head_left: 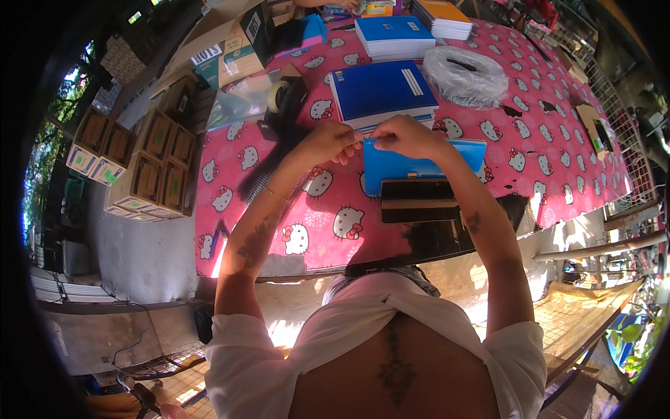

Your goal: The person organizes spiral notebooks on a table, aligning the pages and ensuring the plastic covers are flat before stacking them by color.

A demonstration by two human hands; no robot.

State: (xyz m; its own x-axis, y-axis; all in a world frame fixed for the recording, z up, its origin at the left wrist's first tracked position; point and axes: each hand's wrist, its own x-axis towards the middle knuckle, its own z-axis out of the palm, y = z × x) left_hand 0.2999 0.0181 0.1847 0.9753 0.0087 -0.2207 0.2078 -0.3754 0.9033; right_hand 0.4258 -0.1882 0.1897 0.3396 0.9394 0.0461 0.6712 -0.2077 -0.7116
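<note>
Both my hands meet at the upper left corner of a light blue notebook point(398, 164), which lies on the table in front of me. My left hand point(326, 146) is closed in a pinch just off that corner; whatever is between its fingertips is too small to make out. My right hand point(410, 137) reaches over the notebook's top edge, its thumb and fingers closed on the corner. Against the notebook's near edge sits a dark board with a tan strip point(419, 202). Beside my left forearm lie several black spiral coils point(262, 178).
Beyond my hands rise a dark blue notebook stack point(382, 91), a brighter blue stack point(394, 35) and an orange-topped stack point(445, 17). A clear plastic roll point(466, 75), a tape dispenser point(283, 108) and an open carton point(234, 49) share the pink patterned table point(321, 223). Boxes point(150, 164) stand left.
</note>
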